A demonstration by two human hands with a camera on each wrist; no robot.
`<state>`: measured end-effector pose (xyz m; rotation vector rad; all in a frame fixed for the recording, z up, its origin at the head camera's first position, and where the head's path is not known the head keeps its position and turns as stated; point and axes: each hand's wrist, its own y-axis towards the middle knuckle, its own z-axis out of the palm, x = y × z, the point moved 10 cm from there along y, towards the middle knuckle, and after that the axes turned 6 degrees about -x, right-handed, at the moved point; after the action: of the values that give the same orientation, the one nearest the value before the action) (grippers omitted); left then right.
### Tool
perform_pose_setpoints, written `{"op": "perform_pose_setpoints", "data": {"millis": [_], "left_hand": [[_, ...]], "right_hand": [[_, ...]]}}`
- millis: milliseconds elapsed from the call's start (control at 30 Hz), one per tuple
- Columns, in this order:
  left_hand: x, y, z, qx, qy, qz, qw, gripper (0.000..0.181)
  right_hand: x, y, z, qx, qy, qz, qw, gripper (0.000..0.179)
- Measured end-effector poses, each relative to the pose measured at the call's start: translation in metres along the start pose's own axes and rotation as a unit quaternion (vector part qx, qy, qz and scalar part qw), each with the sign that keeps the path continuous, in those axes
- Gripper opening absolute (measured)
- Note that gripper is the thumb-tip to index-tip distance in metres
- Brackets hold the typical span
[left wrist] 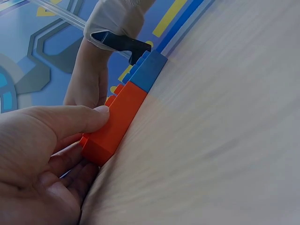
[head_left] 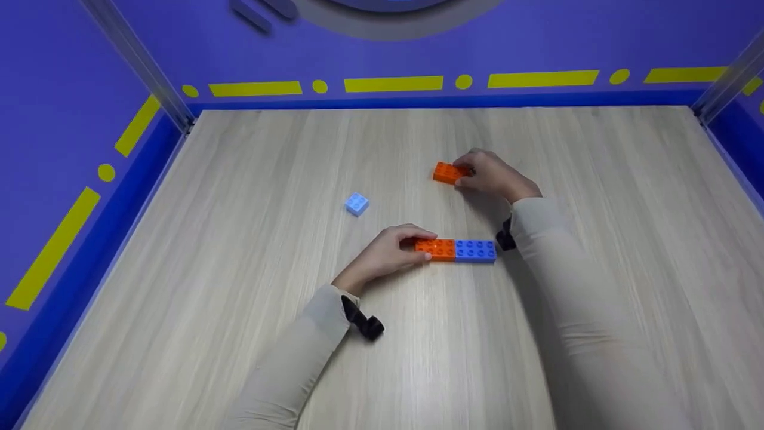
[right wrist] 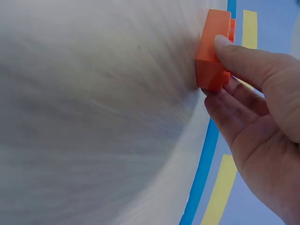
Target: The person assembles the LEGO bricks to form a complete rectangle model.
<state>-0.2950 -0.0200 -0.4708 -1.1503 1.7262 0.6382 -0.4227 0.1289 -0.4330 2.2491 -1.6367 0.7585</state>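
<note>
My left hand (head_left: 391,252) grips an orange building brick (head_left: 443,249) between thumb and fingers. Set end to end against it on the table is a blue brick (head_left: 475,251) of like size, studs up. Farther back, my right hand (head_left: 492,174) pinches a second orange brick (head_left: 446,172) by its right end. The right wrist view shows the thumb on the side of that orange brick (right wrist: 211,61), low at the tabletop. A small light blue brick (head_left: 357,203) with a square top lies by itself, left of both hands.
The wood-grain table (head_left: 268,179) is bounded at the back by a blue panel (head_left: 537,48) with yellow markings. Another blue panel (head_left: 54,119) stands along the left edge. Black straps (head_left: 364,319) are worn on both wrists.
</note>
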Motion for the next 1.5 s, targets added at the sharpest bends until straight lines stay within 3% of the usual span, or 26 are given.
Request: {"op": "perform_pose_setpoints", "data": {"millis": [1000,1500], "left_hand": [[0.002,-0.001,0.0,-0.001,-0.01,-0.013,0.9999,0.037],[0.001,-0.001,0.001,0.006,-0.018,0.001,0.9998,0.04]], "right_hand": [[-0.001,-0.01,-0.001,0.018,0.002,-0.019,0.9996,0.041],[0.003,-0.021,-0.004,0.004,-0.014,-0.064,0.9978,0.038]]}}
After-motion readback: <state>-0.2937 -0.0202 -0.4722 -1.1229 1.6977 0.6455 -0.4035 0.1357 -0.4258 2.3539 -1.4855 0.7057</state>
